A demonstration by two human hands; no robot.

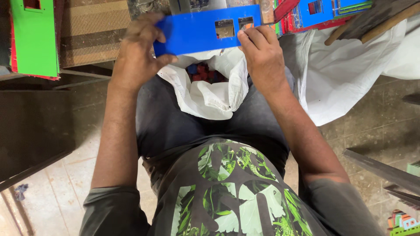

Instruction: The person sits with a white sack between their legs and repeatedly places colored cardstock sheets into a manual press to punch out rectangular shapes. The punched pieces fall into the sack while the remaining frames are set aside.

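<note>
Blue flat plastic panel with two rectangular cut-outs (205,31) is held level above an open white sack (210,94) on the lap, clamped at one end by the left hand (138,48) and at the other by the right hand (261,57). Green flat panel (35,37) is seen well apart at the left.

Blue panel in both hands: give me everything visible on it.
The blue panel is a flat, rigid-looking sheet, long and rectangular, smooth and matte like plastic or painted board. Two small rectangular cut-outs sit side by side near its right end. It is held roughly level, face towards the camera, above an open white bag. The left hand grips its left end; the right hand holds its right end, fingers against the lower edge.
</note>
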